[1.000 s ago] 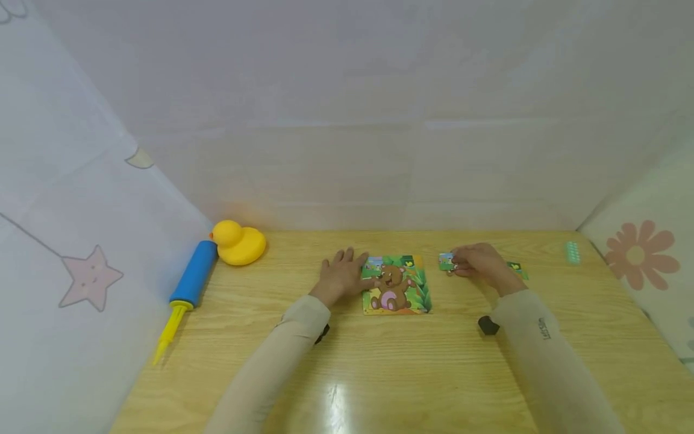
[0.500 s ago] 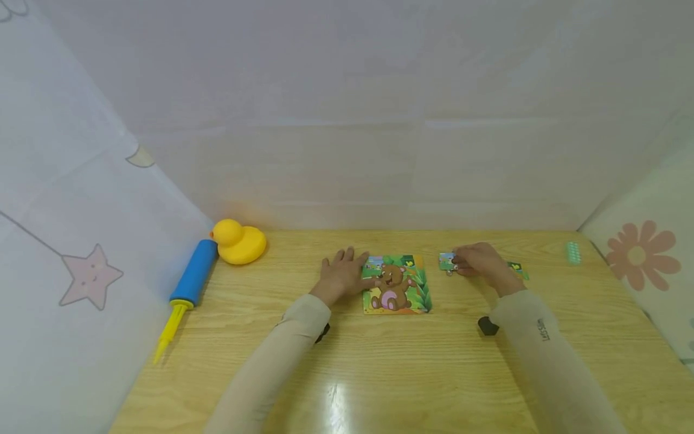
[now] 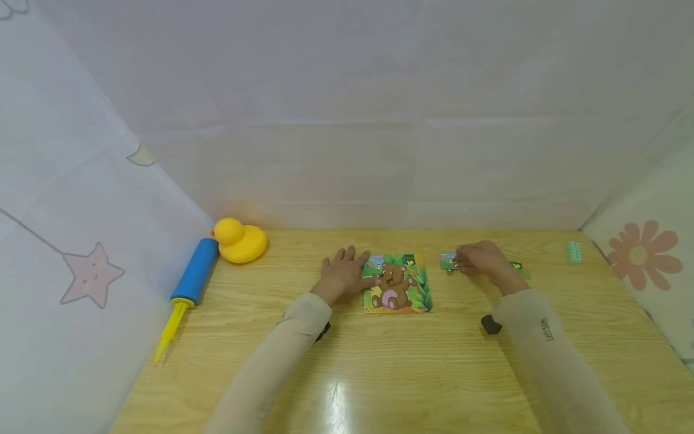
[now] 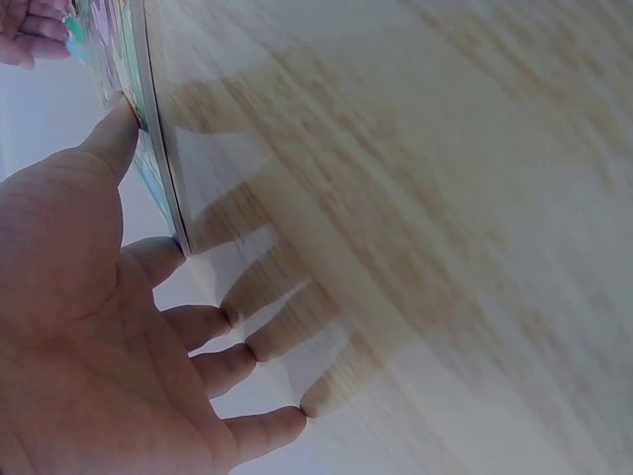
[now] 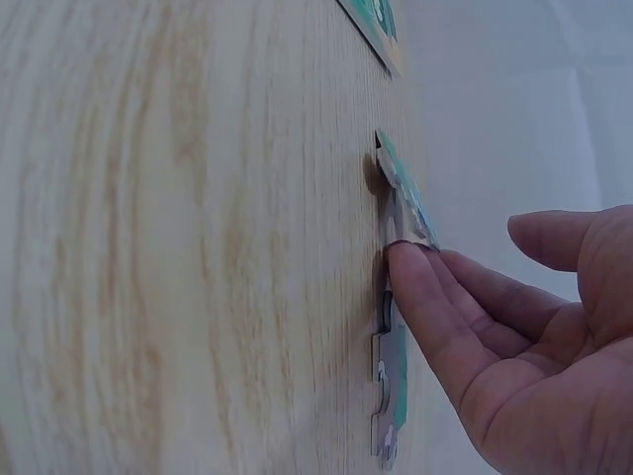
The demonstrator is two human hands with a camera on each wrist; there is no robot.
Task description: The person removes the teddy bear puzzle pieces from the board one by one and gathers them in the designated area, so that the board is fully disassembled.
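Observation:
A square bear picture [image 3: 394, 292] lies flat mid-table. My left hand [image 3: 343, 277] is spread at its left side, thumb over the picture's edge; in the left wrist view the fingertips rest on the wood just beyond the edge. To the right, my right hand [image 3: 482, 260] holds a small jigsaw puzzle piece [image 3: 447, 261], coloured blue and green, by its end. The right wrist view shows this piece tilted, fingertips at its lower end. Close by stand more puzzle pieces with tabbed edges [image 5: 388, 396], partly covered by the hand in the head view.
At the back left sits a yellow rubber duck [image 3: 241, 242], with a blue and yellow hand pump [image 3: 194, 274] in front of it. A small pale green item [image 3: 575, 252] lies at the far right. White printed cloth [image 3: 336, 169] walls the table's back and sides.
The head view shifts very slightly. My left hand stays spread at the picture, and my right fingers remain at the same puzzle piece with only a small movement.

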